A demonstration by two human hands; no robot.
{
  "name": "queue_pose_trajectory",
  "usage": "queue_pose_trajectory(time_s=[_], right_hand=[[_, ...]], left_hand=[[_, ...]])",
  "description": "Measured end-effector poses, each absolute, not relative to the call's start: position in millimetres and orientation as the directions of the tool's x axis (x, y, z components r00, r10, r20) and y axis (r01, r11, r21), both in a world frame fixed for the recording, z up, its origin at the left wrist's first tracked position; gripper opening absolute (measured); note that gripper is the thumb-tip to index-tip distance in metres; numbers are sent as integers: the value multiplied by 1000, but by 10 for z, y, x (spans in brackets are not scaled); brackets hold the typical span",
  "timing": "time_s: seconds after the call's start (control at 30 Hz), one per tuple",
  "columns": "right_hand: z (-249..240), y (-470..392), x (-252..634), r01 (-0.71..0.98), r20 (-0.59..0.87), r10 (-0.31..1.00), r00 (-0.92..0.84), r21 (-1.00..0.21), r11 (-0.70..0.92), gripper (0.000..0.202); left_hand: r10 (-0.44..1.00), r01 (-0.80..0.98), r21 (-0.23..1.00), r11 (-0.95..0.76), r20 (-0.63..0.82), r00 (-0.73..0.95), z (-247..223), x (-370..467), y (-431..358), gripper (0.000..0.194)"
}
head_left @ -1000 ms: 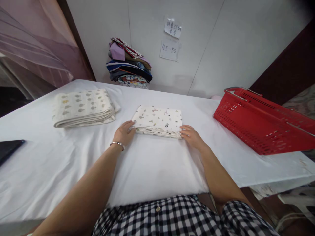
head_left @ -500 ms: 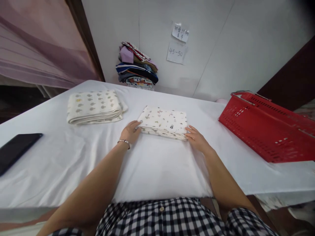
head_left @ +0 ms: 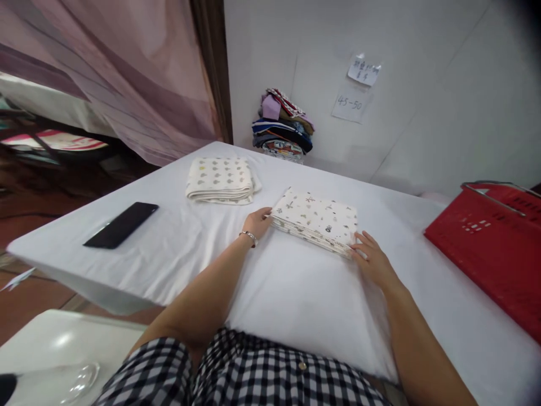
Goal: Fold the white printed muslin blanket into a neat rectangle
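Note:
A folded white cloth (head_left: 318, 217) with small scattered prints lies on the white-covered table (head_left: 287, 293) in front of me. My left hand (head_left: 257, 224), a bracelet at its wrist, grips the cloth's left edge with its thumb and fingers. At the opposite end, my right hand (head_left: 372, 256) has its fingers on the near right corner, holding the stacked layers. The cloth stays flat on the table between both hands. Another folded cloth (head_left: 220, 177), white with rows of grey motifs, rests beyond my left hand to the left.
A black phone (head_left: 122, 225) lies on the left of the table. At right stands a red plastic basket (head_left: 486, 237). A pile of folded fabrics (head_left: 282, 127) sits by the wall at the back. Lower left is a white stool-like surface (head_left: 54, 332) with a clear bottle-like object.
My view has turned left, so the table's things appear farther right and the basket is partly cut off. Both hands keep their places at the cloth's ends.

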State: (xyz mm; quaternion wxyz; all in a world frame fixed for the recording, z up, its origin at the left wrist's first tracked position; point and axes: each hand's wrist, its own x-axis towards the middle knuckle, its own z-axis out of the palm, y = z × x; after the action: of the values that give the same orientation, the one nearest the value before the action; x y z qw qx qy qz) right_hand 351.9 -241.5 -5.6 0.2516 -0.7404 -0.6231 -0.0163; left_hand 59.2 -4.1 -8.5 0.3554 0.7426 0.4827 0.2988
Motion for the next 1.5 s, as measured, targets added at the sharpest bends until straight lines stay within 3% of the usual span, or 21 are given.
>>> queue_pose_trajectory(time_s=[0.27, 0.4, 0.5, 0.9, 1.1, 1.2, 1.27, 1.37, 1.5], right_hand=[[-20, -2390, 3449, 940, 240, 946, 216, -312, -136, 25], [-3, -2376, 3411, 926, 223, 943, 246, -340, -161, 30], [-34, -2364, 3421, 925, 246, 940, 236, -353, -140, 32], [-57, -2369, 3444, 928, 239, 947, 216, -351, -123, 27], [-132, -2371, 3479, 924, 239, 943, 231, -358, -135, 44], [-151, -2368, 3475, 921, 232, 939, 254, -354, -162, 49], [-147, -2365, 3469, 922, 231, 937, 262, -347, -172, 49], [-121, -2369, 3456, 924, 230, 939, 254, -346, -166, 46], [-92, -2388, 3426, 912, 216, 938, 272, -369, -180, 48]], left_hand=[[856, 541, 753, -374, 56, 514, -72, 504, 51, 51], [837, 616, 632, -471, 98, 539, -33, 527, -25, 37], [860, 673, 584, -453, 87, 503, -10, 550, -59, 26], [879, 717, 538, -443, 105, 465, 1, 548, -17, 25], [884, 701, 577, -419, 82, 461, -52, 488, 22, 34], [885, 658, 614, -437, 162, 437, -54, 482, 7, 41], [848, 587, 619, -521, 302, 435, -49, 497, -23, 47], [729, 494, 537, -683, 467, 500, -47, 525, -62, 52], [733, 532, 530, -660, 301, 609, -71, 535, -45, 47]])
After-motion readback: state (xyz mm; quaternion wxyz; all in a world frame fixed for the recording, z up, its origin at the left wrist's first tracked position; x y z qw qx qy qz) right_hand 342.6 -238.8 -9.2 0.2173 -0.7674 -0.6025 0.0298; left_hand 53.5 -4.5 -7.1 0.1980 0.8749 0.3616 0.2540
